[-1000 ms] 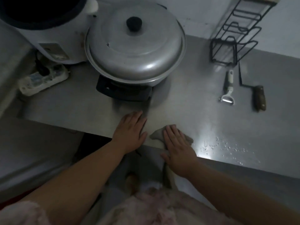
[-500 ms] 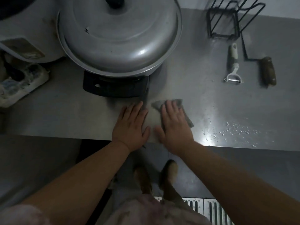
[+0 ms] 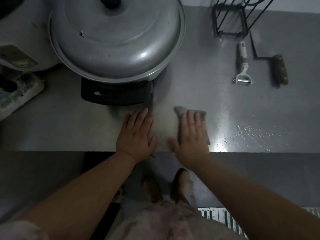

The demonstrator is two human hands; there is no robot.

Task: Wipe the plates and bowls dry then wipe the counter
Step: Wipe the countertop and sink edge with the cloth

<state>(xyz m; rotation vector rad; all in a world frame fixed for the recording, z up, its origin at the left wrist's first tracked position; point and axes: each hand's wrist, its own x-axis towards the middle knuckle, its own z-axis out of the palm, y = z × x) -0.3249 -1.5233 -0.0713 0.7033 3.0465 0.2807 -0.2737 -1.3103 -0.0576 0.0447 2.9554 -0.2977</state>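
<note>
Steel counter [image 3: 199,94] fills the middle of the frame; its front edge runs across just below my hands. No plates or bowls show anywhere in view, so I judge the drying stage finished or set aside, and the counter stage in progress.

Right hand [image 3: 191,135]: flat, fingers straight and together, pressing the grey cloth [image 3: 181,110] onto the counter at centre frame. Nothing is gripped; the cloth is held by downward pressure only. Its far corner shows beyond my fingertips.

Left hand [image 3: 136,134]: flat on the counter just left of the right hand, fingers straight, holding nothing. It appears to serve as a brace.

Condition of the surface:
- Around the hands, no droplets are visible.
- Right of the cloth, near the front edge, a scatter of droplets [image 3: 251,134] remains. I judge this patch unwiped.
- Upper right: a peeler [image 3: 242,66], a wooden-handled tool [image 3: 279,71] and a wire rack [image 3: 240,16] stand on the counter.
- Upper left: a lidded pot [image 3: 116,37] on a burner [image 3: 116,94].

Remaining work, as I judge it: the droplet patch to the right, then the areas around the utensils and burner.
</note>
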